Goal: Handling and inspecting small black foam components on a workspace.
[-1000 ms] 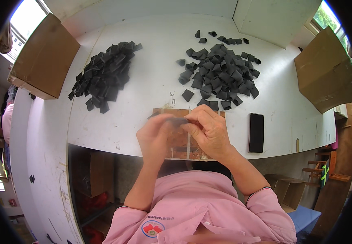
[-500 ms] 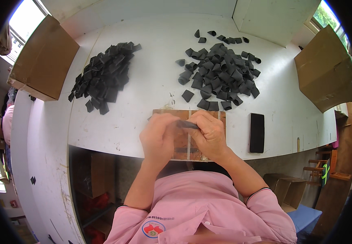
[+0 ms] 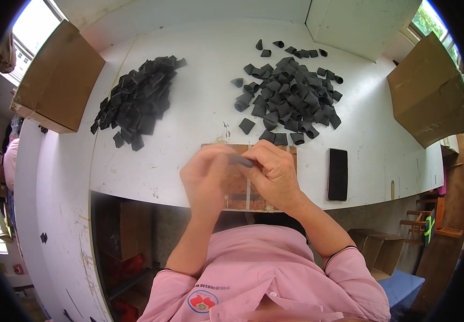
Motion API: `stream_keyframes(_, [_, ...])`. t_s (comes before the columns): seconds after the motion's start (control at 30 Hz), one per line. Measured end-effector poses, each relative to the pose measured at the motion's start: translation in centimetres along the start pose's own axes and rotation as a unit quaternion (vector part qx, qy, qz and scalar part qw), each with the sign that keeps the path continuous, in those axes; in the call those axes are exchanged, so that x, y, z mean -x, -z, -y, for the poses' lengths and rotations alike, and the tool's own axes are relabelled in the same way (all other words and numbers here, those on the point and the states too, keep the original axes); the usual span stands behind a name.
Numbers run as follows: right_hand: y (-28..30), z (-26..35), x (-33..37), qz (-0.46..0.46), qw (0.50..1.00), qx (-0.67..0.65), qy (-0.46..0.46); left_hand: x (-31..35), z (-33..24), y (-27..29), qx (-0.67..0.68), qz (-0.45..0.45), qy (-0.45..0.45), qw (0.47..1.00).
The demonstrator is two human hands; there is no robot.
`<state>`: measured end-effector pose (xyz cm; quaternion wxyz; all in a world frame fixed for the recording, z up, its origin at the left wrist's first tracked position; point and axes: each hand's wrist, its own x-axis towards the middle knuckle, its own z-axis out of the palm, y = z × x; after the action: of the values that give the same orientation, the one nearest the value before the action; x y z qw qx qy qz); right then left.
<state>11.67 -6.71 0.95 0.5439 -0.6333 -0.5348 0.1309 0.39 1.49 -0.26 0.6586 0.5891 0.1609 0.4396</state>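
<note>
Over a brown wooden board [image 3: 236, 201] at the table's near edge, both my hands meet on one small dark grey flexible piece [image 3: 240, 161]. Its right end is pinched between the thumb and fingers of my right hand [image 3: 276, 174]. My left hand [image 3: 204, 173] is smeared by motion, its fingers curled in at the piece's left end and partly hiding it. Beyond the board on the right lies a heap of dark grey short tube-like loops [image 3: 291, 96]. Another heap, of flat dark grey pieces [image 3: 138, 99], lies to the left.
A black phone [image 3: 338, 174] lies right of the board. Cardboard boxes stand at the left [image 3: 60, 80] and right [image 3: 430, 91] of the white table [image 3: 205, 91]. Another open carton [image 3: 377, 249] sits below on the right. A person in pink [image 3: 11, 163] is at the far left.
My left hand has shifted slightly left, and the piece between my hands has tilted and moved a little left and up. My right hand stays nearly in place, gripping it. Both heaps look the same.
</note>
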Motion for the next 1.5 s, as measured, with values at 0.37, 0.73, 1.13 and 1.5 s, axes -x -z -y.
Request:
stream_keyframes(0.37, [-0.8, -0.7, 0.1, -0.04, 0.979, 0.137, 0.148, 1.0, 0.3, 0.5, 0.176, -0.066, 0.115, 0.975])
stream_keyframes(0.73, [-0.3, 0.5, -0.9, 0.004, 0.972, 0.194, 0.135, 0.1, 0.5, 1.9, -0.246, 0.033, 0.064, 0.967])
stream_keyframes(1.13, [-0.5, -0.2, -0.1, -0.022, 0.97, 0.193, 0.147, 1.3, 0.9, 3.2, -0.108, 0.091, 0.232, 0.962])
stream_keyframes(1.5, [1.2, -2.5, -1.2, -0.03, 0.95, -0.208, -0.232, 4.1, 9.6, 8.4, -0.612, 0.017, 0.036, 0.79])
